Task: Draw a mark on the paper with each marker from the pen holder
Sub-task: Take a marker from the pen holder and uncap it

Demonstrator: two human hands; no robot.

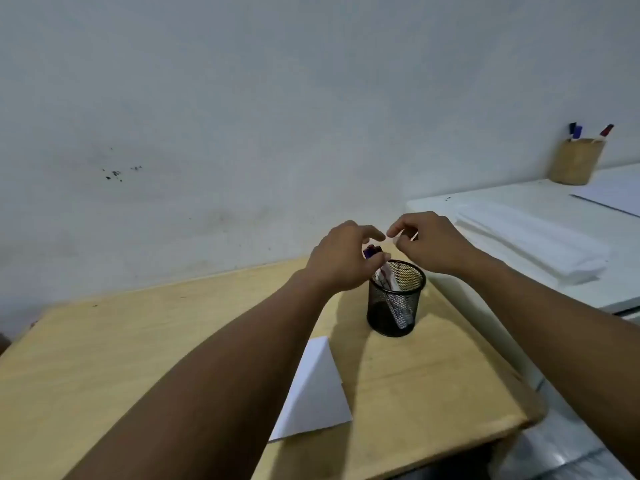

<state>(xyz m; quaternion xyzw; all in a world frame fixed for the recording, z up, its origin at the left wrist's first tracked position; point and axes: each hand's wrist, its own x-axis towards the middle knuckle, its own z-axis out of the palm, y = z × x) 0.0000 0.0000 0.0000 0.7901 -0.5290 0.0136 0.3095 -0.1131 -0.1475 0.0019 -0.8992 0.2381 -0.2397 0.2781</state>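
A black mesh pen holder [394,306] stands on the wooden table [138,341] and holds several markers [389,282]. My left hand [341,259] hovers over its left rim, with thumb and fingers closed around a purple-capped marker [371,251] that sticks up from the holder. My right hand [431,242] hangs just above and behind the holder. Its fingers are loosely curled and apart, and I see nothing in them. A white sheet of paper [311,393] lies nearer to me, partly hidden under my left forearm.
A white counter [519,202] adjoins the table on the right. It carries a stack of white sheets [533,244] and a wooden cup [575,162] with more markers. A grey wall runs behind the table. The table's right edge drops to the floor.
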